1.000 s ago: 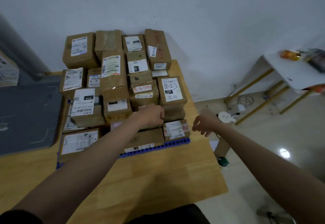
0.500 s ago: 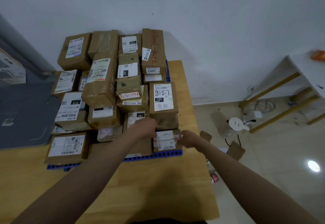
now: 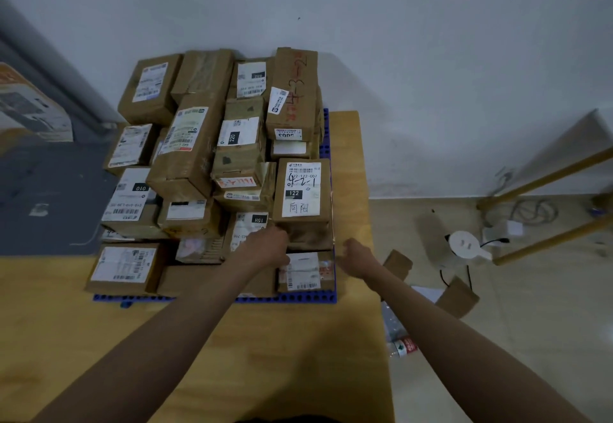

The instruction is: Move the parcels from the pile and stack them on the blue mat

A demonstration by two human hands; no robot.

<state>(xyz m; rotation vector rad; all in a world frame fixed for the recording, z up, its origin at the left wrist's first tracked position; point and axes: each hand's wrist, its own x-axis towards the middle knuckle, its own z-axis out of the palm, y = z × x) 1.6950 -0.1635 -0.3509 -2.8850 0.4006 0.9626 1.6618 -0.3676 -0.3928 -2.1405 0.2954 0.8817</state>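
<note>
Several brown cardboard parcels with white labels are stacked on the blue mat (image 3: 308, 298), which lies on a wooden table (image 3: 272, 349). My left hand (image 3: 265, 246) is curled into a fist, its knuckles against the left side of a dark brown parcel (image 3: 310, 235). That parcel lies under the parcel labelled 122 (image 3: 302, 190). My right hand (image 3: 356, 253) hovers with loosely curled fingers just right of the same dark parcel and holds nothing. A small labelled parcel (image 3: 305, 273) sits below both hands at the mat's front right corner.
The stack reaches back to the white wall. A grey surface (image 3: 49, 197) adjoins the table on the left. On the floor at right lie small cardboard pieces (image 3: 456, 296), a white round device (image 3: 464, 243) with cables, a plastic bottle (image 3: 401, 346) and gold table legs (image 3: 547, 236).
My right hand has moved left, from beyond the table's edge to the side of the stack. My left hand stays fisted on the front parcels. The view has shifted closer.
</note>
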